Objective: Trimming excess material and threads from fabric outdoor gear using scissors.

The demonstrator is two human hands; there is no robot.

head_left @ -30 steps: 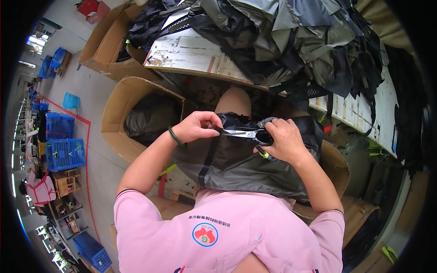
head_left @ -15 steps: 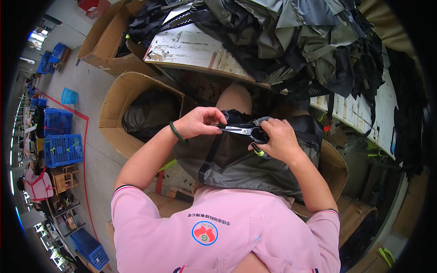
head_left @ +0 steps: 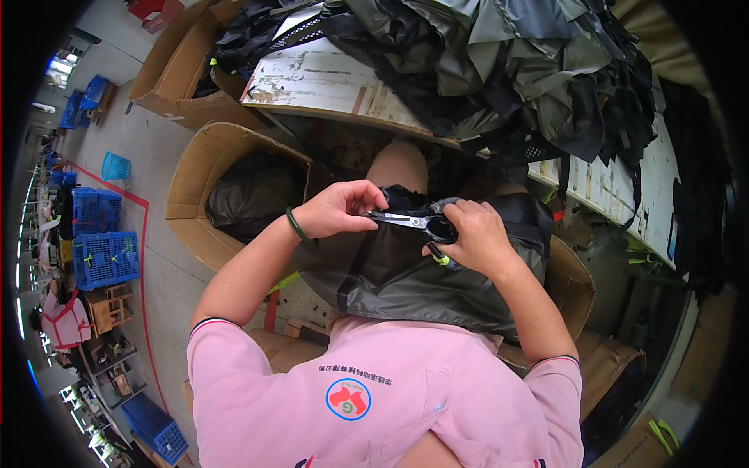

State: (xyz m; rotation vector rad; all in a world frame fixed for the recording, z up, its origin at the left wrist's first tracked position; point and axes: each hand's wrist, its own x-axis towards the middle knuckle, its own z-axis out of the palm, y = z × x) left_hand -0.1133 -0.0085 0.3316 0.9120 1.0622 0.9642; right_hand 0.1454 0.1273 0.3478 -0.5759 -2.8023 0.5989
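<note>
A dark grey-green fabric piece with black straps (head_left: 421, 277) lies across my lap. Over its upper edge, my right hand (head_left: 477, 234) is closed round the black handles of a pair of scissors (head_left: 406, 221), whose metal blades point left. At the blade tips my left hand (head_left: 343, 209) pinches a bit of dark material between thumb and fingers; a green bangle is on that wrist. What exactly lies between the blades is too small to tell.
A white worn table (head_left: 335, 82) ahead bears a heap of grey and black fabric (head_left: 538, 70). Beside my left arm stands a cardboard box (head_left: 191, 191) with dark fabric inside; another cardboard box (head_left: 573, 285) is at my right. Blue crates (head_left: 105, 257) stand far left.
The scissors' blades look slightly more apart than before. Both hands keep almost the same place on the fabric, and the whole view has shifted a little.
</note>
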